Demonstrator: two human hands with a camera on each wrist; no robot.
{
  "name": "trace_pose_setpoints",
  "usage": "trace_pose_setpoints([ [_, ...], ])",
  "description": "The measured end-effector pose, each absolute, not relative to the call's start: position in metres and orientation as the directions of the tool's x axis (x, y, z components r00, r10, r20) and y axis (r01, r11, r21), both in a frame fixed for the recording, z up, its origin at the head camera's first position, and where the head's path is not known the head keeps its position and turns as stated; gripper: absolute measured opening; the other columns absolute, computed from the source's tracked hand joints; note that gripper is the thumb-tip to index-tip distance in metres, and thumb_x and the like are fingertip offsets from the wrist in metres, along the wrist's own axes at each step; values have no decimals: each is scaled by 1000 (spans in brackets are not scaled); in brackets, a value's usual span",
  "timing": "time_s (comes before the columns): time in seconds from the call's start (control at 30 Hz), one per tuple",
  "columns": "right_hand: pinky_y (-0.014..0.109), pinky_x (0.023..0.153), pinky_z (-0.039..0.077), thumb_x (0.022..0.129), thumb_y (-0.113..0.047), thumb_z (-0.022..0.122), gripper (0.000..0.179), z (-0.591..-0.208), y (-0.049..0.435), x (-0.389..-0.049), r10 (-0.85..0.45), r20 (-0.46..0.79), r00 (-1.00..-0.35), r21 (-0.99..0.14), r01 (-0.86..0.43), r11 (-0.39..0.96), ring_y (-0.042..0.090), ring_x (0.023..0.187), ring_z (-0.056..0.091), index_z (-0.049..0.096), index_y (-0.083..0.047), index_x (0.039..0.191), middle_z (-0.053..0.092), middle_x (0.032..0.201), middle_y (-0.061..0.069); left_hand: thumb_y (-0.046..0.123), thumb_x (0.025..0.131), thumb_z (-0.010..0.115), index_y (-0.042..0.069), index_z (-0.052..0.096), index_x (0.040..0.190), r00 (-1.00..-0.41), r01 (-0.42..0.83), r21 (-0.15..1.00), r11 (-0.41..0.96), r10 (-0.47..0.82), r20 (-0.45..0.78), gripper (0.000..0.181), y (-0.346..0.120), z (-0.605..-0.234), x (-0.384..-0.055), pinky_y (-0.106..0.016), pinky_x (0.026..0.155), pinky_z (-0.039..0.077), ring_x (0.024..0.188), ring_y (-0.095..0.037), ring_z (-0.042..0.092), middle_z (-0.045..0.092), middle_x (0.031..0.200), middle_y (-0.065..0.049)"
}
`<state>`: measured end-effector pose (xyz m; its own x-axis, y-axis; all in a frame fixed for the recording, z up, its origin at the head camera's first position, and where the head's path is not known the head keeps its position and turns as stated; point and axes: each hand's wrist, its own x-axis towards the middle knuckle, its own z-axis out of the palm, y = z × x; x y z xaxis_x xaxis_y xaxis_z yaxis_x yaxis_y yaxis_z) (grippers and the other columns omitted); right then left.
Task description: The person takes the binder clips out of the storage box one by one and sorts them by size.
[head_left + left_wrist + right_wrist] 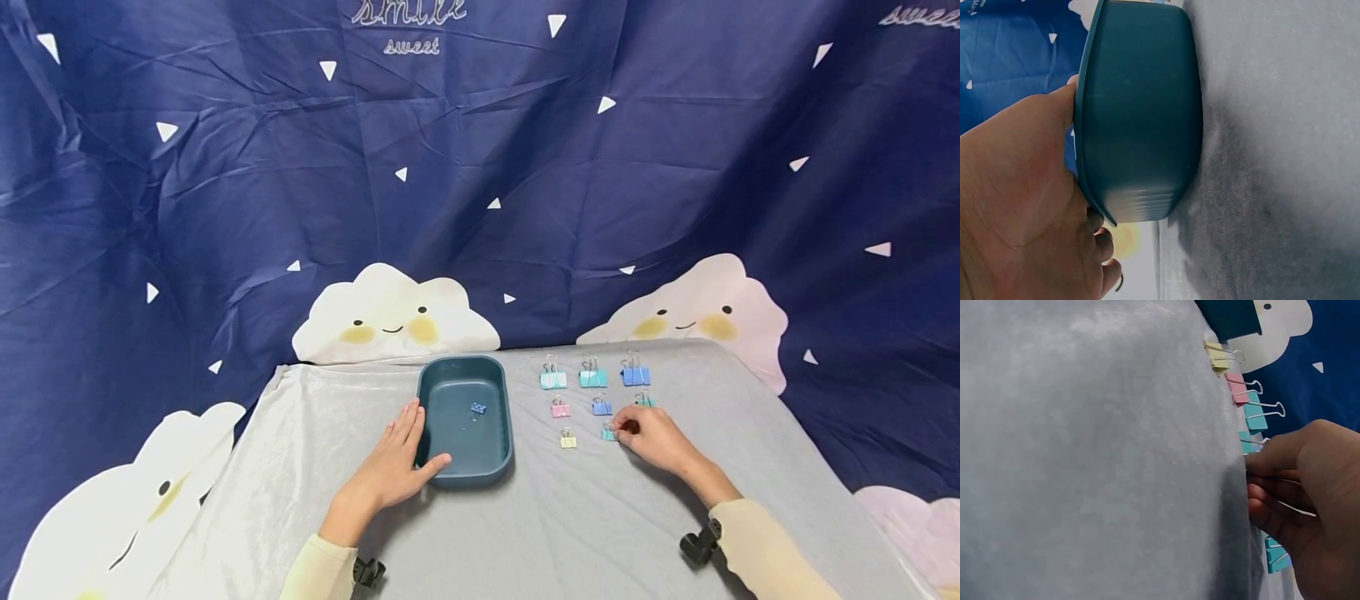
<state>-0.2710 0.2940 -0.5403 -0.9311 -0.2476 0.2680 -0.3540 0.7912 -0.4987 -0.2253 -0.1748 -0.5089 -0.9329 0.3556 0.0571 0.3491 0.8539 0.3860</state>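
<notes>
My left hand (393, 462) rests at the left rim of a dark teal plastic bin (501, 433), fingers fairly straight along the edge and thumb over the near corner. Inside the bin lies a small blue binder clip (477, 408). On the right, thumb and fingertips of my right hand (654, 435) pinch a small teal binder clip (607, 434) in the nearest row; in the right wrist view they cover part of that teal clip (1249, 445). Beside it stands a yellow binder clip (568, 442). Behind my right hand, another teal clip (645, 401) is partly hidden.
At the back stand larger clips: a light aqua one (553, 381), a teal one (592, 378) and a blue one (635, 376). The middle row has a pink clip (561, 411) and a blue clip (602, 408). Grey cloth (555, 533) covers the table; a navy curtain (450, 217) hangs behind.
</notes>
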Motion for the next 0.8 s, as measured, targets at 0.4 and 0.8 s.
trace_pose_setpoints([
  [0.4,23,70,53,86,1,76,15,-537,295,-268,-277,238,-931,-533,-364,764,5,78,59,75,-13,85,70,85,-5,66,103,55,-4,19,168,-935,345,384,857,351,57,102,-175,-508,-225,-56,135,19,167,-37,14,10,180,-18],
  [0.8,25,70,53,89,3,76,15,-540,296,-268,-290,256,-922,-533,-385,754,4,80,59,76,-11,95,72,90,-4,66,104,55,-3,19,168,-936,341,386,857,349,51,102,-175,-508,-225,-55,136,18,167,-37,13,9,180,-18],
])
